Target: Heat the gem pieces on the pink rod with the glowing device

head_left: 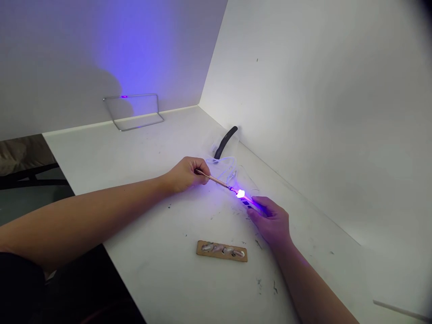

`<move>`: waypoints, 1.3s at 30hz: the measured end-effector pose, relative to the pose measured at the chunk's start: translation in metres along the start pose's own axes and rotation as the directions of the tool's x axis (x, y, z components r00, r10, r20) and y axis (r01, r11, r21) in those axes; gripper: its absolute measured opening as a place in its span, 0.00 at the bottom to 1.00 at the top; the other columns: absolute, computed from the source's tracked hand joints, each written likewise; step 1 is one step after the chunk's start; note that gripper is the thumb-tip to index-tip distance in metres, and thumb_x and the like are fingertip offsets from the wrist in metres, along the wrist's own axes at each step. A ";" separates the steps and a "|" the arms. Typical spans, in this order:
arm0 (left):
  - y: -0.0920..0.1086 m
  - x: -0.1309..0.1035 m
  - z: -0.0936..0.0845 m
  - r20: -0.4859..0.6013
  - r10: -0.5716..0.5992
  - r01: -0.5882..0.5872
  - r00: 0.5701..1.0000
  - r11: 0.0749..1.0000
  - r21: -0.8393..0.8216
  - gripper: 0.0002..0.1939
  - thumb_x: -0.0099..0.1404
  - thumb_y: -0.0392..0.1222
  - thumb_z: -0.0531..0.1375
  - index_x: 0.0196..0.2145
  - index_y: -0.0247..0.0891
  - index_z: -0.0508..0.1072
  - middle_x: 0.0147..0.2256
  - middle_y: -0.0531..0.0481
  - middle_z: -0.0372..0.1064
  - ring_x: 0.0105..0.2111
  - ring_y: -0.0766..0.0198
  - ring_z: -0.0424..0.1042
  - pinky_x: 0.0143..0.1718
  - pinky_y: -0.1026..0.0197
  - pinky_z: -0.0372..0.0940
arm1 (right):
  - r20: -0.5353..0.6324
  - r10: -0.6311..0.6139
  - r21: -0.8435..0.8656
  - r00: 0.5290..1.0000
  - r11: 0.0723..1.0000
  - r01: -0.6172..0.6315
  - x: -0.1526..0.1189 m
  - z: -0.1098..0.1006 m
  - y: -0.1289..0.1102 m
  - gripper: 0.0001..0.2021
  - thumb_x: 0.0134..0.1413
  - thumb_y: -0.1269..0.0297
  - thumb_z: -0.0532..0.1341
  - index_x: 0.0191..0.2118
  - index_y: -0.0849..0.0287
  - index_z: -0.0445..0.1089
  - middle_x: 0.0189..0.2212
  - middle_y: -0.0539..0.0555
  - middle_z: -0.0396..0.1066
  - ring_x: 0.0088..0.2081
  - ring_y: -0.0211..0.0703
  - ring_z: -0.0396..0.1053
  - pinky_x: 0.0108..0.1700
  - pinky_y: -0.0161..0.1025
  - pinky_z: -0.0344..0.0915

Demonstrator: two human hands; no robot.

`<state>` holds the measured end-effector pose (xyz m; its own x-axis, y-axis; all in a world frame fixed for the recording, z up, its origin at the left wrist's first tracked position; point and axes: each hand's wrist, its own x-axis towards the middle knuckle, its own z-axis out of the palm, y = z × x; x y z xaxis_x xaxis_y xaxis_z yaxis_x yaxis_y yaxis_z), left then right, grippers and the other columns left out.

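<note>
My left hand (189,174) pinches a slim rose-gold stick (218,181) with a metal tip, which slants down to the right. At its far end is a small piece (240,193) glowing white-violet, its shape lost in the glare. My right hand (272,218) is wrapped round a slender UV lamp (255,204), whose violet beam falls on that end of the stick. Whether lamp and piece touch I cannot tell. Nearer to me lies a cardboard strip (221,258) carrying several glossy, pale pinkish, elongated pieces in a row.
Behind my hands, a black curved handle (225,143) and a coiled white cord (229,165) lie by the right wall. A bent wire frame (140,128) leans on the back wall, which shows a violet patch. Small dark marks spot the white table (162,270).
</note>
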<state>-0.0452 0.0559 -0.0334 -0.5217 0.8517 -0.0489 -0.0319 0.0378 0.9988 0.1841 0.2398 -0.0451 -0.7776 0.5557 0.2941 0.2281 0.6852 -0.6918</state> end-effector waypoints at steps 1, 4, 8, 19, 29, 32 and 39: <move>0.000 0.000 0.000 -0.001 0.002 -0.002 1.000 1.000 0.003 0.05 0.47 0.32 0.62 0.26 0.35 0.72 0.22 0.53 0.68 0.21 0.71 0.63 0.21 0.67 0.55 | -0.003 0.002 -0.004 1.000 1.000 -0.002 0.000 0.000 -0.001 0.13 0.42 0.61 0.66 0.38 0.55 0.73 0.37 0.54 0.75 0.37 0.50 0.73 0.41 0.49 0.72; 0.001 -0.001 0.000 0.002 0.012 -0.012 1.000 1.000 0.002 0.05 0.47 0.33 0.62 0.26 0.34 0.71 0.22 0.53 0.68 0.21 0.71 0.63 0.21 0.67 0.55 | 0.001 -0.006 -0.027 1.000 1.000 0.006 0.000 0.000 -0.002 0.13 0.42 0.62 0.66 0.38 0.55 0.73 0.36 0.55 0.75 0.37 0.50 0.73 0.41 0.49 0.72; 0.006 -0.003 0.000 0.007 0.004 -0.004 1.000 1.000 0.020 0.05 0.48 0.33 0.62 0.27 0.34 0.71 0.22 0.52 0.68 0.21 0.71 0.63 0.20 0.68 0.56 | 0.007 -0.012 -0.040 1.000 0.999 0.012 0.001 0.000 -0.001 0.13 0.42 0.61 0.66 0.38 0.55 0.73 0.37 0.54 0.76 0.38 0.49 0.73 0.41 0.48 0.72; 0.002 -0.002 -0.001 0.003 0.046 -0.046 0.999 0.999 -0.017 0.05 0.50 0.32 0.61 0.28 0.34 0.69 0.22 0.52 0.68 0.24 0.70 0.68 0.26 0.66 0.60 | 0.009 0.025 0.013 1.000 1.000 -0.025 0.003 0.001 0.003 0.16 0.41 0.60 0.67 0.40 0.55 0.73 0.41 0.56 0.75 0.42 0.53 0.73 0.47 0.54 0.69; 0.001 -0.001 -0.001 0.009 0.042 -0.042 0.999 0.998 -0.047 0.04 0.52 0.33 0.62 0.28 0.33 0.69 0.23 0.52 0.68 0.24 0.69 0.69 0.26 0.66 0.61 | 0.029 0.062 0.022 0.998 0.998 -0.063 0.002 0.002 0.006 0.17 0.40 0.60 0.68 0.40 0.54 0.73 0.41 0.55 0.75 0.43 0.53 0.72 0.48 0.55 0.68; 0.000 -0.001 -0.001 0.009 0.045 -0.045 0.999 0.998 -0.054 0.04 0.52 0.33 0.62 0.28 0.33 0.69 0.24 0.51 0.69 0.24 0.69 0.70 0.25 0.66 0.60 | 0.025 0.070 0.022 0.997 0.997 -0.070 0.002 0.002 0.003 0.16 0.40 0.60 0.67 0.40 0.54 0.73 0.41 0.55 0.75 0.43 0.53 0.72 0.48 0.55 0.68; 0.002 -0.001 0.000 0.000 0.059 -0.059 0.998 0.997 -0.054 0.04 0.51 0.31 0.62 0.27 0.32 0.69 0.21 0.51 0.68 0.23 0.70 0.68 0.26 0.66 0.60 | 0.030 0.021 -0.009 0.999 1.000 -0.021 0.003 0.002 0.002 0.15 0.41 0.61 0.67 0.39 0.56 0.73 0.40 0.55 0.75 0.41 0.52 0.73 0.45 0.50 0.70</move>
<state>-0.0446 0.0557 -0.0312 -0.5229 0.8523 0.0103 -0.0466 -0.0407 0.9981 0.1810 0.2422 -0.0469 -0.7898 0.5559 0.2594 0.2495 0.6774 -0.6920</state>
